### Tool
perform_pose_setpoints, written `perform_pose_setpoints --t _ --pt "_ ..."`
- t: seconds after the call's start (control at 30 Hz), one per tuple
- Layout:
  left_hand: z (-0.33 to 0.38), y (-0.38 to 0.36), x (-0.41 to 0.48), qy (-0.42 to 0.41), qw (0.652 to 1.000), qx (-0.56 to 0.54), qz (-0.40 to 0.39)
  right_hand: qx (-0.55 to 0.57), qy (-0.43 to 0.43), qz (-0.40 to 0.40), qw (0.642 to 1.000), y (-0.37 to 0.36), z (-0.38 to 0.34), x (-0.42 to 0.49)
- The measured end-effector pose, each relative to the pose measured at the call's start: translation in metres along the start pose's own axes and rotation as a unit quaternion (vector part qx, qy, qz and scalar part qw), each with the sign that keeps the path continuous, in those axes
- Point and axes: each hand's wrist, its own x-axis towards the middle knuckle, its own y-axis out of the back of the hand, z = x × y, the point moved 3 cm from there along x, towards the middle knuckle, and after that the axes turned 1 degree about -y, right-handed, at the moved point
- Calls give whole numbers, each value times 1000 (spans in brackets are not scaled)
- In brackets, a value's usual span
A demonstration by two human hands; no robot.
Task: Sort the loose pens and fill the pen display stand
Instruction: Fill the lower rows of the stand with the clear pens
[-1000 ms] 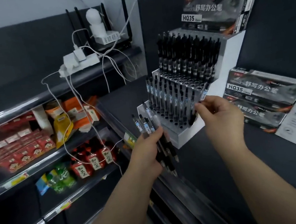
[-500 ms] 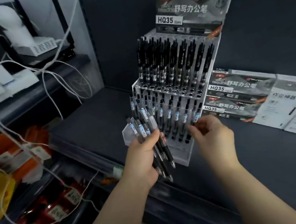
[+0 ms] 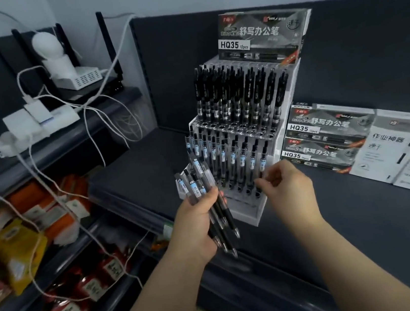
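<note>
A white tiered pen display stand (image 3: 251, 213) sits on a dark shelf top. Its upper tier holds black-capped pens (image 3: 240, 96); the lower tier holds clear pens with blue labels (image 3: 230, 156). My left hand (image 3: 195, 226) grips a bundle of several clear pens (image 3: 206, 195), tips pointing down, just in front of the stand's left corner. My right hand (image 3: 287, 185) hovers at the stand's lower right, thumb and fingers slightly apart beside the rightmost pen of the lower tier. I see nothing held in it.
Two flat HQ35 pen boxes (image 3: 326, 137) and white leaflets (image 3: 405, 152) lie right of the stand. A boxed HQ35 pack (image 3: 260, 35) tops it. At left, a router, a power strip (image 3: 36, 122) with trailing white cables, and snack shelves below (image 3: 24, 235).
The view has swung around and settled on the stand. My right hand has let go of the pen it was seating in the lower tier's right end and drawn slightly back. The left hand keeps its bundle.
</note>
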Motion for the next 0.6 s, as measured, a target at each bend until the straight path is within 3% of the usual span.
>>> perform_pose_setpoints --t 0.13,0.3,0.6 --pt "-8 4 -7 6 1000 0 -13 78 10 6 997 10 -13 -19" --pt "-6 -6 -4 5 998 -26 -56 139 28 -186 972 -6 -38 -36" --pt "18 11 18 19 993 -2 -120 161 0 -223 962 -31 -55 -26"
